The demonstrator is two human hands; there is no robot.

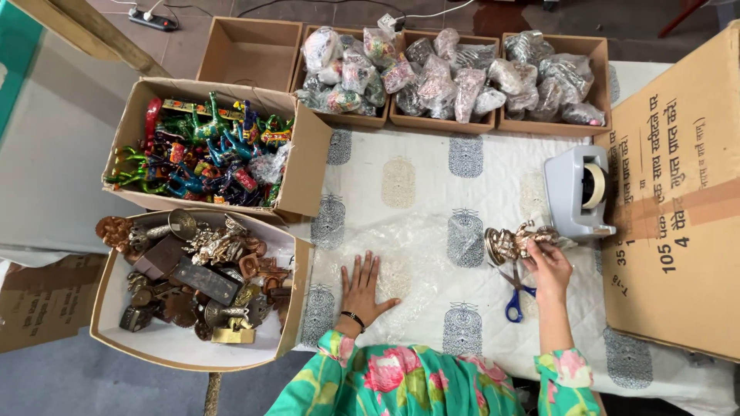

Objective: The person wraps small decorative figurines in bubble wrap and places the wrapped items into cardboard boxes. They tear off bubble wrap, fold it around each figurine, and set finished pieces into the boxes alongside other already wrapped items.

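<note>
Here, the right hand grips a metal figurine above the blue-handled scissors, near the tape dispenser; the left hand lies flat, fingers spread, on clear bubble wrap.

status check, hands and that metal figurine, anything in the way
Left hand flat on bubble wrap. Right hand holds metal figurine. Scissors beside right wrist.

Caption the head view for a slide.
Left hand flat on bubble wrap; right hand holds metal figurine.
</note>
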